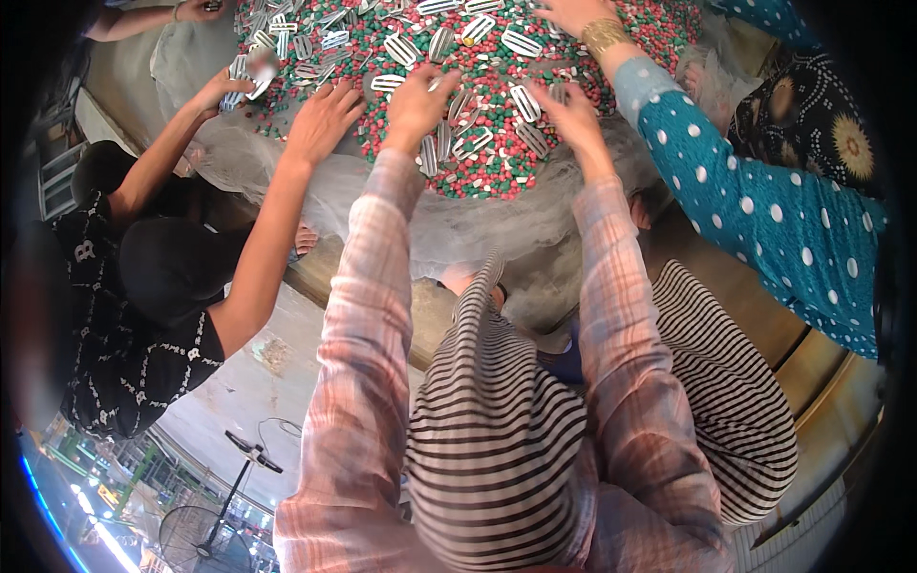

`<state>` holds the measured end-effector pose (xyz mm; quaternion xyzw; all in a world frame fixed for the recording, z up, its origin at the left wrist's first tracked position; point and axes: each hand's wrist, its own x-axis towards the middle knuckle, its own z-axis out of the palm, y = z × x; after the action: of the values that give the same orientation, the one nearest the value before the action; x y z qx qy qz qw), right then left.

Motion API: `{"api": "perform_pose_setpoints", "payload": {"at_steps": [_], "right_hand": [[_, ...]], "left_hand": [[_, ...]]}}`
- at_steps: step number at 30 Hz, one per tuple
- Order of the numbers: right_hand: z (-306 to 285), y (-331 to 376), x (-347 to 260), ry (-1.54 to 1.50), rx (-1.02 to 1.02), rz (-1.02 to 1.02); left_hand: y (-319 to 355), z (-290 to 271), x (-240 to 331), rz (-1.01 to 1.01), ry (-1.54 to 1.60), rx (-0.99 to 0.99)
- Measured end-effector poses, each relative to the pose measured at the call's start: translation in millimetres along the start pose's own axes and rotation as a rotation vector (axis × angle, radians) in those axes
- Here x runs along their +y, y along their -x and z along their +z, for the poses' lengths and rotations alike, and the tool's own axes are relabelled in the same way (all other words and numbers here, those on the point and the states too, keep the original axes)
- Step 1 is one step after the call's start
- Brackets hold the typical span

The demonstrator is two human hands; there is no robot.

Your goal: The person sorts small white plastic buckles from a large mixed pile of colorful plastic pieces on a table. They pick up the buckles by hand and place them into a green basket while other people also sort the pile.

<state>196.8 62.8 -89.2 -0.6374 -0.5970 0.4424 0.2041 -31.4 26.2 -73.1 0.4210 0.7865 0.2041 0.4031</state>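
A bed of small red, green and white pellets (497, 180) lies before me, with many oval slotted pieces scattered over it, some white-rimmed, some grey. My left hand (417, 107) is closed over the pellets, fingertips bent; a small pale bit shows at them, too small to name. Below it lies a grey slotted piece (428, 155). Farther right, my right hand (579, 124) has its fingers apart beside a white slotted piece (524, 103). A grey piece shows between those fingers; whether they touch it I cannot tell.
At left, a co-worker's hand (327, 122) rests at the pile's edge, and another person's hand (222, 94) is near a slotted piece. A dotted blue sleeve (735, 191) reaches in from the right. Translucent sheeting (449, 229) hangs in front; a fan (201, 540) stands lower left.
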Motion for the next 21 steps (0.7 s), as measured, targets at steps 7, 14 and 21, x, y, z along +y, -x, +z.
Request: {"api": "perform_pose_setpoints", "payload": {"at_steps": [7, 14, 21], "right_hand": [[20, 29, -32, 0.301, -0.292, -0.007], [-31, 91, 2, -0.914, -0.256, 0.227], [-34, 77, 18, -1.133, -0.248, 0.123]], "left_hand": [[27, -6, -16, 0.044, -0.378, 0.18], [41, -20, -21, 0.117, 0.192, 0.106], [66, -42, -34, -0.136, 1.047, -0.087]]}}
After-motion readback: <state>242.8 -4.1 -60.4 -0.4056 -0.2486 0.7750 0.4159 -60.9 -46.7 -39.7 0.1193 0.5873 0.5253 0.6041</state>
